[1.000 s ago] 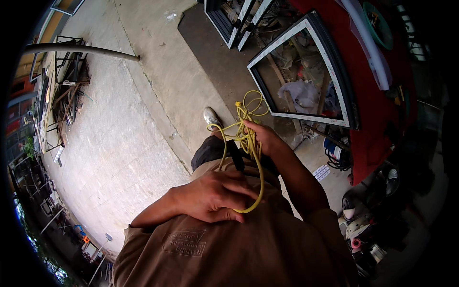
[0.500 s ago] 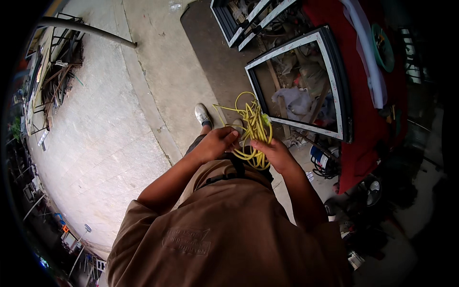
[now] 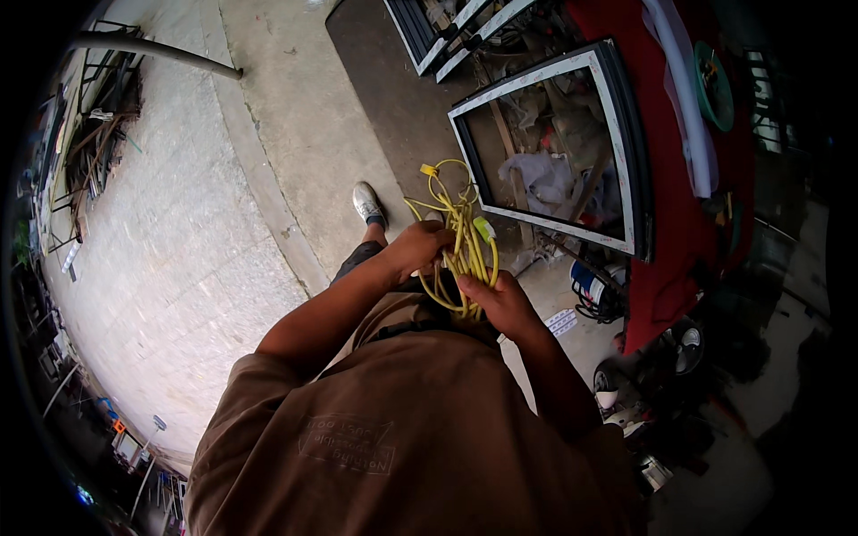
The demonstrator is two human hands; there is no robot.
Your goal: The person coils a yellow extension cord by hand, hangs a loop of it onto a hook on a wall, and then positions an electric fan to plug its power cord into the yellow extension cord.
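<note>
Coiled yellow cord [image 3: 460, 246], long axis running near to far, held between both hands in front of the chest: left hand [image 3: 418, 248] closed on its left side, right hand [image 3: 496, 299] gripping its near end.

A bundle of cable [image 3: 458, 246] sits between the left hand [image 3: 418, 247] and the right hand [image 3: 496, 299], above the floor [image 3: 295, 116]. A window frame [image 3: 554, 147] stands just right of it; a shoe [image 3: 367, 203] lies left.
</note>
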